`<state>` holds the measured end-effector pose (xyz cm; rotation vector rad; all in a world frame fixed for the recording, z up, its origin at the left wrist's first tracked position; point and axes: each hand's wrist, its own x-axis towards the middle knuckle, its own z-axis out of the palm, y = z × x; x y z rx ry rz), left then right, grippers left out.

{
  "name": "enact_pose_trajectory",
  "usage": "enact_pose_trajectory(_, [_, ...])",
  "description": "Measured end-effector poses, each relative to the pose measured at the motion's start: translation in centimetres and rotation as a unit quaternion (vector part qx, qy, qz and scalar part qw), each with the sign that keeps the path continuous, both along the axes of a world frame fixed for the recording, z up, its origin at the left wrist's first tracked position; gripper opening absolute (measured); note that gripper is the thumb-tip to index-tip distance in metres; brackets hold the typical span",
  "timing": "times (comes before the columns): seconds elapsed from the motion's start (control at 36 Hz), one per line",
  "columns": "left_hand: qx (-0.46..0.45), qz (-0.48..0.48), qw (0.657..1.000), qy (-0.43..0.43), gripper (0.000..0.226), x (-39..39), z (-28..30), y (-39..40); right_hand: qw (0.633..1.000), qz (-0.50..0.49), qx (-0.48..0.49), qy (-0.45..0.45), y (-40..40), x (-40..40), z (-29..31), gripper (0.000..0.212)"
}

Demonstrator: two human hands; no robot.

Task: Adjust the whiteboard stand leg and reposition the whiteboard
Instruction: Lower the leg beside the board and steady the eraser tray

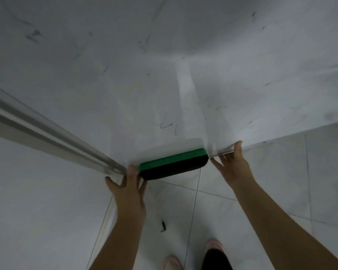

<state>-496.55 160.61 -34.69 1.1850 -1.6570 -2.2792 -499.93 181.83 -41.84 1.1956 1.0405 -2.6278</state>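
Looking down: I see the whiteboard (164, 75) filling the upper view, its smudged white face close to me and its lower edge running across the middle.
Whiteboard position: tilted, lower edge above the tiled floor (261, 191), which shows beneath it.
Frame: a grey metal rail (47, 137) runs from the left edge down to the board's lower corner.
Left hand (129, 190): my fingers are clenched around the board's lower edge where the rail ends, thumb on top.
Right hand (232, 164): my fingers curl up over the lower edge, grasping it, just right of the eraser.
Eraser (174, 164): green over black, sitting at the lower edge between my hands.
Floor: a small dark object (163, 226) lies near my pink shoes (215, 245).
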Motion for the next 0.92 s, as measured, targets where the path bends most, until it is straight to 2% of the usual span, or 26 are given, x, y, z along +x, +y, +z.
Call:
enact_pose_trajectory(0.11, [-0.031,0.007,0.999,0.024,0.082,-0.2,0.7,-0.7,1.0,-0.009,-0.008,-0.013,-1.7,0.2,0.3,0.04])
enact_pose_trajectory(0.22, [-0.084,0.013,0.996,-0.015,0.092,1.1,0.0,-0.9,1.0,-0.001,-0.027,-0.011,-4.2,0.7,0.9,0.052])
enact_pose_trajectory(0.36, [-0.088,0.02,0.996,-0.017,0.085,1.8,-0.3,-2.4,0.999,0.011,-0.049,-0.002,-6.7,1.2,1.6,0.038])
enact_pose_trajectory(0.5, [-0.074,0.065,0.995,0.009,0.077,0.2,0.8,-4.3,0.998,0.01,-0.064,0.004,-9.1,1.6,1.4,0.039])
enact_pose_trajectory(0.61, [-0.079,0.071,0.994,0.01,0.075,0.1,0.9,-5.0,0.997,0.02,-0.08,0.006,-9.7,1.9,1.2,0.026])
enact_pose_trajectory(0.72, [-0.077,0.062,0.995,0.007,0.084,0.2,0.2,-5.0,0.997,0.028,-0.066,-0.012,-8.4,2.0,1.3,0.046])
enact_pose_trajectory(0.92, [-0.071,0.056,0.996,0.021,0.085,-0.3,-0.4,-3.7,0.997,0.049,-0.048,-0.018,-6.2,1.9,2.1,0.05])
